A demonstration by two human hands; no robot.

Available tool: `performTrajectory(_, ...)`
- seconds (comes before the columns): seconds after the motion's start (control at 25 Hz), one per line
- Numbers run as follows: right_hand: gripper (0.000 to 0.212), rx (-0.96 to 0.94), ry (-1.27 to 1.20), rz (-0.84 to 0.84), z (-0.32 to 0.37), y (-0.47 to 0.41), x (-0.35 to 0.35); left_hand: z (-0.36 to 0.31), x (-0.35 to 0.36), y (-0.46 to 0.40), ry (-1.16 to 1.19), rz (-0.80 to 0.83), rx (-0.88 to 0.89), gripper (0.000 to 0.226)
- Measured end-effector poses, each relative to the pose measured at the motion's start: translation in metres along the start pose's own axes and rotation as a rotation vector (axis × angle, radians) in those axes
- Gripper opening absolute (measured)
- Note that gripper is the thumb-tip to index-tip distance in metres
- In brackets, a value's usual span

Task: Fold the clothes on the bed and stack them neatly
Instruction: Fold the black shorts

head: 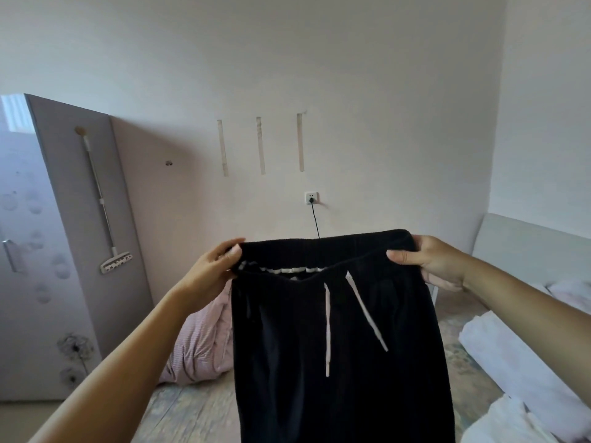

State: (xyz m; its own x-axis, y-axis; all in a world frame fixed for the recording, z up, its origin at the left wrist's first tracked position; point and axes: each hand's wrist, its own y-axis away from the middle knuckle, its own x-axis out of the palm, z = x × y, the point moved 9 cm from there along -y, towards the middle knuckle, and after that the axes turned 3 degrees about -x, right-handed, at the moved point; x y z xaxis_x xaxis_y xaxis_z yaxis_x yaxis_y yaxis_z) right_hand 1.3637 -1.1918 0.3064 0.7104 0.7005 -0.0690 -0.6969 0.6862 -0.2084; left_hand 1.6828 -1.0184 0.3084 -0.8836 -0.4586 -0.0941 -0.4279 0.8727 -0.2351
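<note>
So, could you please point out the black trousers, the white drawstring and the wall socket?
black trousers [345, 378], head view, front fabric below the waistband.
white drawstring [327, 330], head view, left cord's middle.
wall socket [311, 197], head view, its faceplate.

Patterned bed [198, 410] with pink bundle [204, 343], white folded linens [511, 356]

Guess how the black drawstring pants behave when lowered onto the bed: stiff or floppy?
Probably floppy: the black pants hang straight down from the left hand and right hand. The waistband sags between the grips. The white drawstrings dangle loose and may tangle.
</note>
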Motion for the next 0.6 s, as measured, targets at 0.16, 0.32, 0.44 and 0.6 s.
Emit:
performTrajectory(0.16,0.026,-0.069,0.01,-0.171,0.008,-0.002,-0.01,0.002,0.03,0.02,-0.708,-0.062,0.185,0.107)
performTrajectory(0.32,0.021,-0.211,0.244,-0.303,0.025,0.004,-0.023,-0.018,0.026,0.024,-0.456,-0.29,0.338,0.068)
performTrajectory(0.44,0.026,-0.25,0.243,-0.305,0.034,0.003,-0.027,-0.026,0.01,0.012,-0.329,-0.289,0.256,0.06)
performTrajectory(0.6,0.028,-0.226,0.248,-0.203,0.045,-0.004,-0.032,-0.039,0.002,-0.001,-0.271,-0.192,0.158,0.044)
